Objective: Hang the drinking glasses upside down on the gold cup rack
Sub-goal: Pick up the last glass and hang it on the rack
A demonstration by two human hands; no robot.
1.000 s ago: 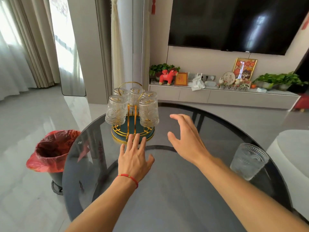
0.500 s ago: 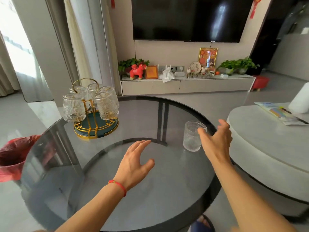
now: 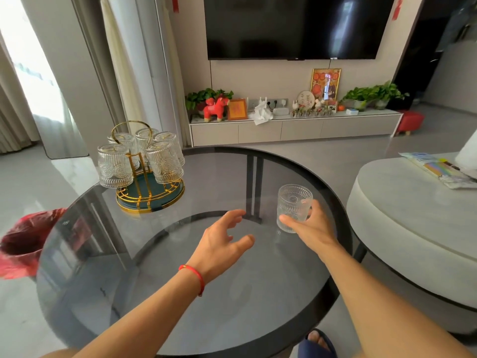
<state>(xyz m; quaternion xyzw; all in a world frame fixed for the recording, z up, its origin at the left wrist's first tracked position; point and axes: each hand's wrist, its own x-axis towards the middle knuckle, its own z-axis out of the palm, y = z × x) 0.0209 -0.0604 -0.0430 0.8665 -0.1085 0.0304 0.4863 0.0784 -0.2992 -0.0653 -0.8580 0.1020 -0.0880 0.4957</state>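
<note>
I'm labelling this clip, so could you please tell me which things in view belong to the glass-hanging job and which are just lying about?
Part of the job:
- gold cup rack, with glasses already hung on it upside down
- upright glass, wrapped by the right hand
- left hand, open and empty

Just lying about:
- red-lined bin
- papers on the white table
- red horse figure

head cam | sitting above table (image 3: 108, 267) near edge | looking forward and down | arms reaching in from bottom | rack (image 3: 149, 192) lying far-left | TV wall filling background | single view
</note>
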